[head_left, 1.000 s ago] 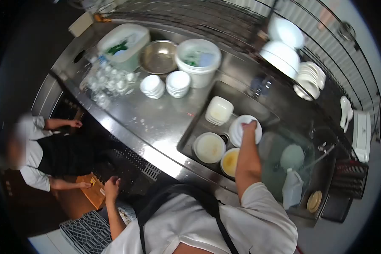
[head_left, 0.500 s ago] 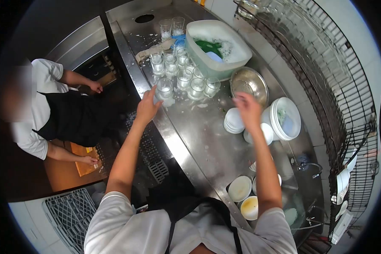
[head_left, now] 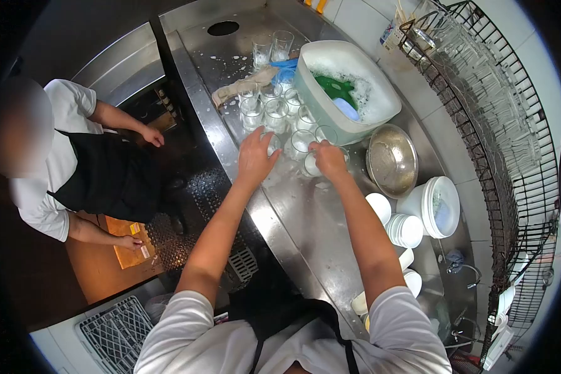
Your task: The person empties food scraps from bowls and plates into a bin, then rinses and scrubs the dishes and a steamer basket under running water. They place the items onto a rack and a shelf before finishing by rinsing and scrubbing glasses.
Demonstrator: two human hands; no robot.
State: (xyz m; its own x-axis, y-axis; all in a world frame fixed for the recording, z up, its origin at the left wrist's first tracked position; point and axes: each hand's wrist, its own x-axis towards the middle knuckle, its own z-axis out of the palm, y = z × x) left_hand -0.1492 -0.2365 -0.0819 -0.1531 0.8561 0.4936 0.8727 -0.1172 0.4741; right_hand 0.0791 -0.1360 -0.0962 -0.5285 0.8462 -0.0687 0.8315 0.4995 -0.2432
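Observation:
Several clear drinking glasses (head_left: 275, 113) stand in a cluster on the wet steel counter, beside a soapy tub (head_left: 305, 93). My left hand (head_left: 255, 161) closes its fingers and thumb around a glass (head_left: 273, 144) at the near left of the cluster, partly hidden by the fingers. On the near right side, my right hand (head_left: 330, 159) grips another glass (head_left: 310, 164) by its upper part. Both glasses appear to be upright at counter level.
A metal bowl (head_left: 393, 161), stacked white cups (head_left: 406, 230) and a white bucket (head_left: 431, 209) stand to the right. A cloth (head_left: 243, 87) lies behind the glasses. A wire rack (head_left: 492, 112) of glassware lines the wall. Another person (head_left: 106, 168) stands at the left.
My right hand has moved left from above the metal bowl to a glass in the cluster. My left hand has closed on the near glass. The whole view has shifted.

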